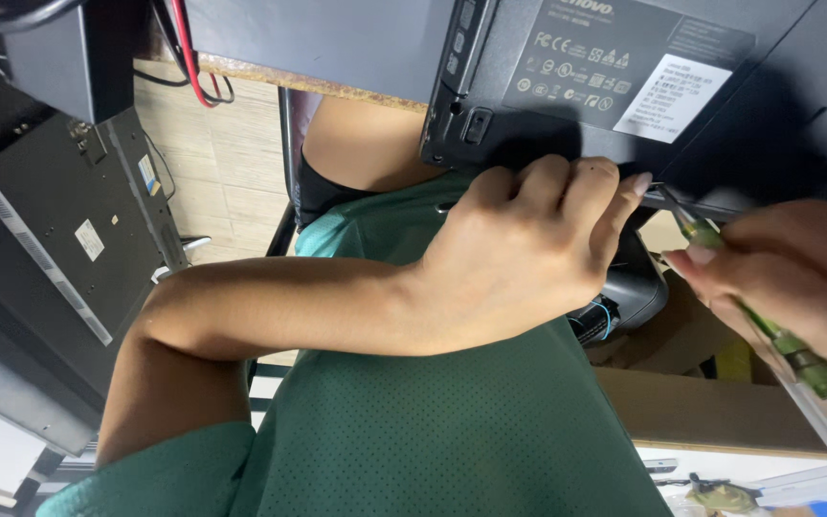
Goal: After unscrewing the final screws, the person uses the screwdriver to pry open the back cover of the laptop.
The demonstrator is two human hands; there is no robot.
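Left hand: my left hand [528, 254] is curled into a loose fist, fingers together, knuckles and fingertips pressed against the near edge of the laptop [624, 86]. It's bracing the case rather than wrapped around anything.
Right hand: my right hand [796, 268] is clamped on the screwdriver [768, 325], fingers closed round the handle, with the tip aimed at the laptop's edge right by my left fingertips.
Where the laptop is: flipped upside down, underside facing me, at the top of the view with its near edge hanging over my lap. Can't tell what's carrying the far end.
How the laptop looks: matte dark grey plastic base, a darker panel with a white sticker and rows of small printed symbols, a little latch near the corner, ports along the side.
How the laptop handles: I'd guess stiff, moderately heavy, and a bit slick on that smooth plastic. The shell probably cracks or scratches if pried hard, so hold it by the thick edge, flat-palmed, not by the thin panel.
How the screwdriver handles: light and rigid, with a clear green handle and a thin metal shaft. Grip it mid-handle, since the tip looks like it could slip and gouge the plastic.
Around me: green mesh shirt, another dark device on the floor [232, 163] to one side, red and black wires [193, 67] up top.
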